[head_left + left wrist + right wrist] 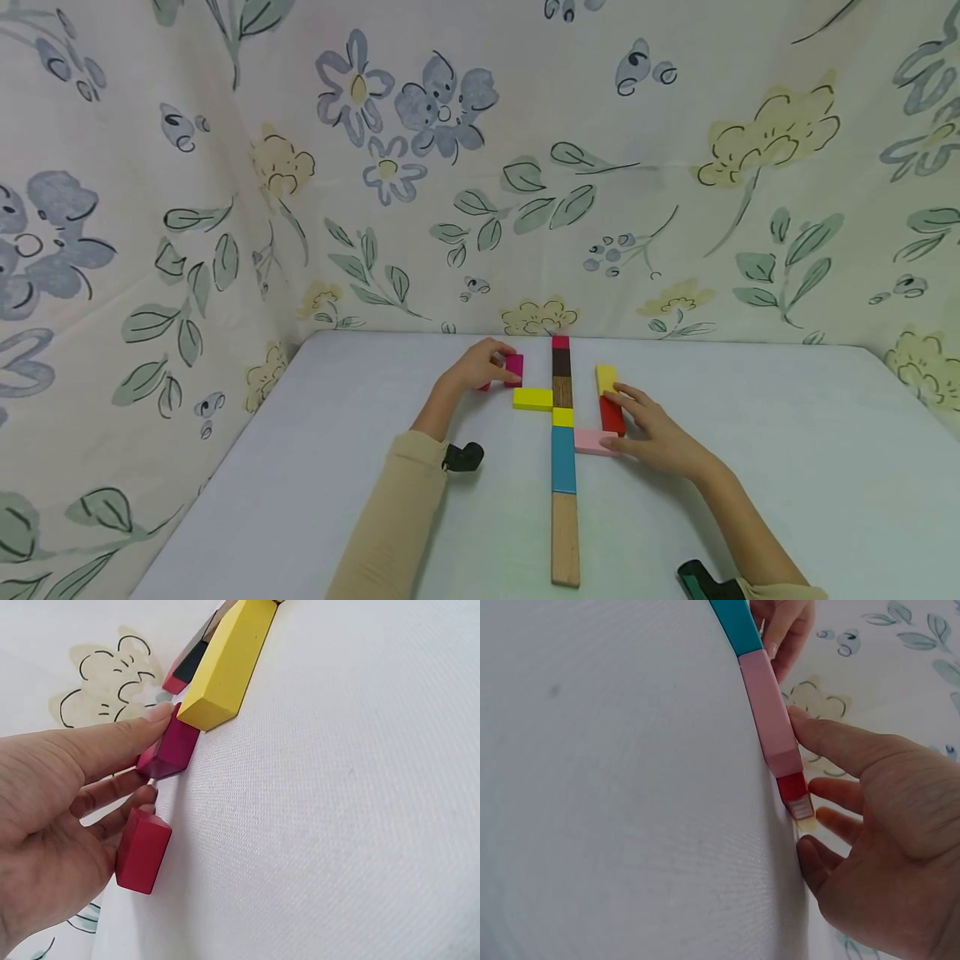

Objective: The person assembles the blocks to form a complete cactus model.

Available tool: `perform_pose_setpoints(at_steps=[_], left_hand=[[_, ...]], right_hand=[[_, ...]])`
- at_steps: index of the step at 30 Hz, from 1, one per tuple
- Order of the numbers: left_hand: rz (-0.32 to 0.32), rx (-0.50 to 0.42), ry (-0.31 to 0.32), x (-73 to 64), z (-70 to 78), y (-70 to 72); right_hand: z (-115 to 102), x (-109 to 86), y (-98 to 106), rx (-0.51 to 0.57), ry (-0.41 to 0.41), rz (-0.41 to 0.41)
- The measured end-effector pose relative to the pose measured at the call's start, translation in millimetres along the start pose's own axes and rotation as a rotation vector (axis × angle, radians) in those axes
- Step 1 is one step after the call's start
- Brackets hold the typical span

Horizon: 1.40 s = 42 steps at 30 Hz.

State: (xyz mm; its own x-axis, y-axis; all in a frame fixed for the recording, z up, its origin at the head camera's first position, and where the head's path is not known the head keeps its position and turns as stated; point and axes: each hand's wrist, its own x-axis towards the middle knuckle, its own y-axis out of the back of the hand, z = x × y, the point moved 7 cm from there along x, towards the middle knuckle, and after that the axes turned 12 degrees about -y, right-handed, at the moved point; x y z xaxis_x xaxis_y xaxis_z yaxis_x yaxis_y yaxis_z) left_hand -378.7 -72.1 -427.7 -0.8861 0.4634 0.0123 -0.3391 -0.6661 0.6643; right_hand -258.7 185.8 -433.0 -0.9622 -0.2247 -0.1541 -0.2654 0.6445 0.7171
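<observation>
In the head view my left hand (480, 367) pinches a magenta block (514, 372) between thumb and fingers, left of a column of blocks. A red block (143, 851) lies by its lower fingers in the left wrist view. A yellow block (532, 399) juts left from the column. On the other side, my right hand (663, 435) has its thumb on a pink block (592, 442). Its index finger touches a red block (612, 415) that stands end to end with another yellow block (606, 379). The right fingers are spread and only slightly bent.
The column runs from a plain wood block (566, 537) through a blue block (563, 458), a small yellow block (562, 417), a brown block (562, 392) and a dark block (561, 362) to a red end. A white table (285, 500) lies beneath; flowered cloth (480, 275) hangs behind.
</observation>
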Motion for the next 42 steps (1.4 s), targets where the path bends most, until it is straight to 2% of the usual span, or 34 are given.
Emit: perform_pose_setpoints(at_steps=[9, 34, 42], left_hand=[[-0.011, 0.004, 0.000, -1.0, 0.9, -1.7], [0.015, 0.005, 0.012, -4.3, 3.9, -0.6], [-0.015, 0.034, -0.020, -6.2, 5.9, -0.9]], right_hand=[[0.5, 0.1, 0.4, -0.008, 0.001, 0.002], [1.2, 0.5, 0.2, -0.006, 0.013, 0.007], [0.8, -0.2, 0.3, -0.002, 0.019, 0.014]])
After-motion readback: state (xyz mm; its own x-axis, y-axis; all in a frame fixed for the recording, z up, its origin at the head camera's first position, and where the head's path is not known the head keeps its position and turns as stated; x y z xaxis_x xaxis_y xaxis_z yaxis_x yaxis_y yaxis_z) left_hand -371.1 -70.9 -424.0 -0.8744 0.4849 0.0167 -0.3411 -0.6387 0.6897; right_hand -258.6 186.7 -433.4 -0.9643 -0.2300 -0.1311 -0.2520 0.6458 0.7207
